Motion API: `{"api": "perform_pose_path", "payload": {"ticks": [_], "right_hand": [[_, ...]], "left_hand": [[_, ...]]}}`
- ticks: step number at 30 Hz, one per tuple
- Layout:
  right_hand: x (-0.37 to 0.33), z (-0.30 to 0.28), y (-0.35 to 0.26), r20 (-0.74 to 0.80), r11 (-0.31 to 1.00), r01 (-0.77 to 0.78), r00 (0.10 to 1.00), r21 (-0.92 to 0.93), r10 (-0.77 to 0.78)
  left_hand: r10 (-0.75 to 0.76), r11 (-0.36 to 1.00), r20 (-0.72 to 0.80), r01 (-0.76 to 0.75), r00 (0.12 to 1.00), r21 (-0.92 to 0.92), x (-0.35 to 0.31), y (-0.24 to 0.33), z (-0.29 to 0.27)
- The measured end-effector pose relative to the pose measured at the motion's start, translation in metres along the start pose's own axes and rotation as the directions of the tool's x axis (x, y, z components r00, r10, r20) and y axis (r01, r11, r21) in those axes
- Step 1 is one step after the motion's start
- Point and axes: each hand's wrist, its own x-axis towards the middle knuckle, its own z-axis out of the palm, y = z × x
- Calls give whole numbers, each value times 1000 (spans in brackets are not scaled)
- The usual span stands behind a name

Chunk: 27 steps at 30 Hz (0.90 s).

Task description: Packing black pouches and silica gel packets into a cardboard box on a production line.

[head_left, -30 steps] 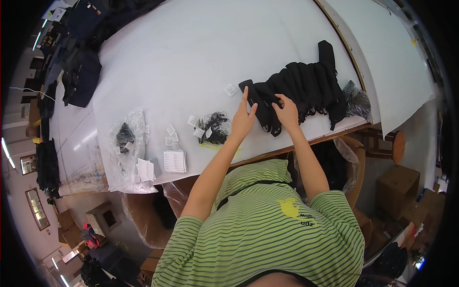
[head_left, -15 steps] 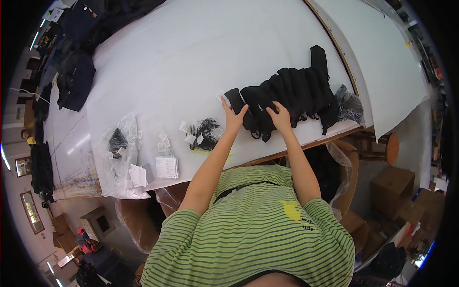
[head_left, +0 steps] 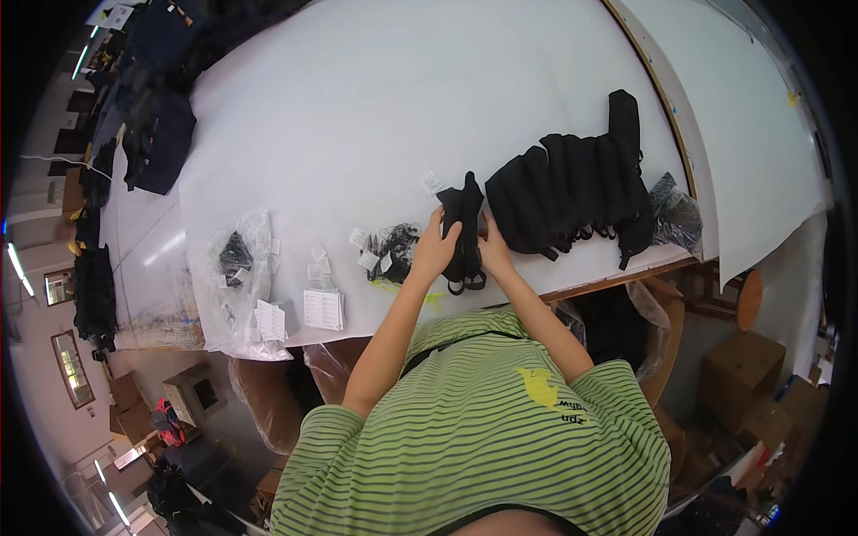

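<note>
A narrow black fabric pouch [head_left: 464, 214] with loops at its near end is in front of me on the white table. My left hand [head_left: 435, 246] is closed on its left side, thumb on top. My right hand [head_left: 494, 248] grips the right side, its fingertips partly hidden. To the right lies a row of several similar black pouches [head_left: 565, 192], packed side by side, with one standing out farther at the end. A small white tag [head_left: 433, 183] lies just beyond my left hand. Left of that hand is a tangle of black cords [head_left: 395, 251] with white tags.
Printed white cards [head_left: 323, 309] lie in a stack near the table's front edge, beside a clear plastic bag [head_left: 261, 234] with dark contents. Another bundle in plastic [head_left: 677, 214] sits past the pouch row. Dark bags [head_left: 159, 143] fill the far left. Cardboard boxes [head_left: 740, 366] stand on the floor.
The pouch between my hands has come away from the row and turned to a narrower side. My right hand has moved left, closer to my left hand. The view has shifted slightly.
</note>
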Motion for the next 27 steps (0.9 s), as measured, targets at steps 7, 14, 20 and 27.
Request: {"api": "perform_pose_path", "payload": {"ticks": [7, 14, 20, 27], "right_hand": [[-25, -18, -32, 96, 974, 207, 972, 86, -215], [-49, -28, -36, 147, 933, 346, 932, -98, -330], [-55, -23, -24, 144, 931, 363, 923, -27, -356], [-61, -18, -34, 134, 916, 399, 910, -33, -391]], "left_hand": [[-240, 875, 147, 279, 960, -397, -11, -20, 4], [-255, 883, 100, 274, 962, -382, -10, -34, 17], [-271, 818, 39, 252, 962, -517, -16, -19, 32], [-374, 737, 28, 315, 927, -598, -12, -13, 37]]}}
